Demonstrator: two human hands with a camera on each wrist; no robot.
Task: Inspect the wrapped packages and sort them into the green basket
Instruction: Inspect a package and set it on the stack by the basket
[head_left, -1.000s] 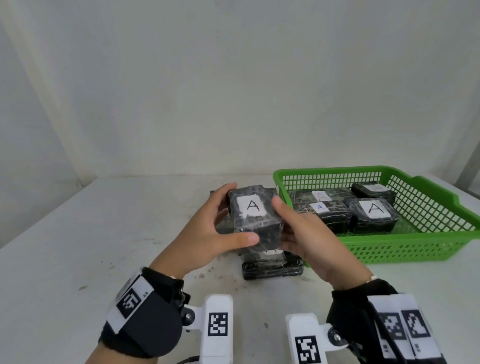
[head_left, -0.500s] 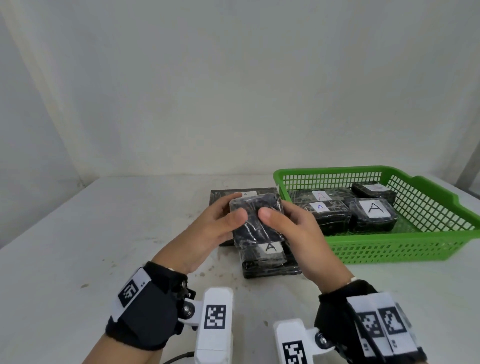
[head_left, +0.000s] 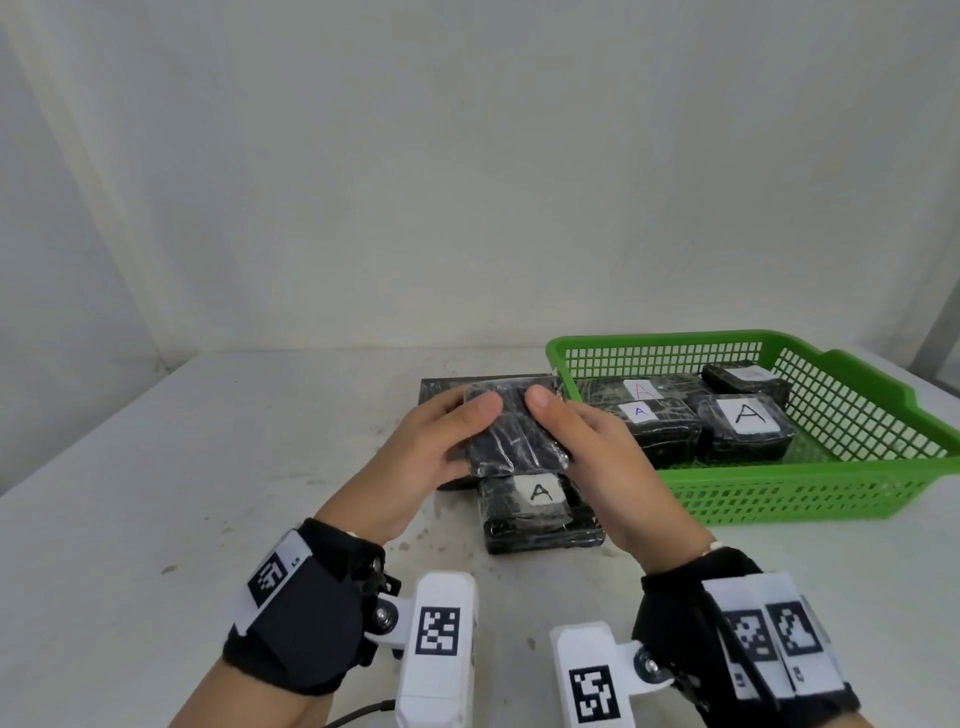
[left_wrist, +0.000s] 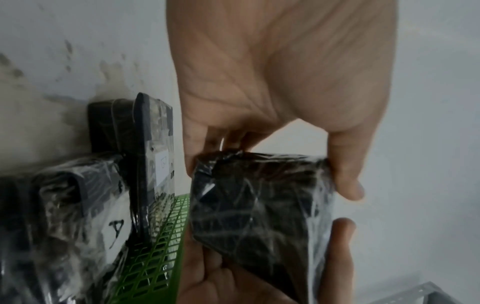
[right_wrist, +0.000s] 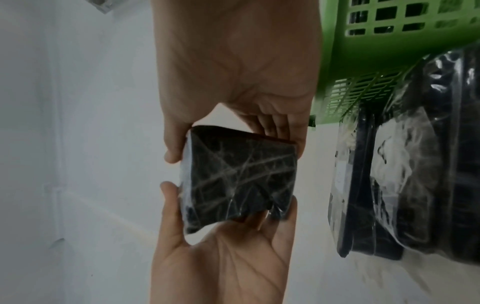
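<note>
Both hands hold one black plastic-wrapped package (head_left: 511, 439) in the air just left of the green basket (head_left: 779, 493). My left hand (head_left: 467, 426) grips its left side, thumb on top. My right hand (head_left: 556, 421) grips its right side the same way. The face turned toward me is plain, with no label in sight. In the left wrist view the package (left_wrist: 259, 205) sits between thumb and fingers. The right wrist view shows the package (right_wrist: 239, 181) pinched from both ends. Several labelled packages (head_left: 743, 426) lie in the basket.
On the table below the hands lies a wrapped package with an A label (head_left: 540, 512). A flat, wider black package (head_left: 441, 387) lies behind it against the basket's left end. The white table (head_left: 208, 493) stretches to the left; a wall stands behind.
The hands have turned the package over: its white A label faced me a second ago and a plain wrapped side does now. The package also sits slightly lower.
</note>
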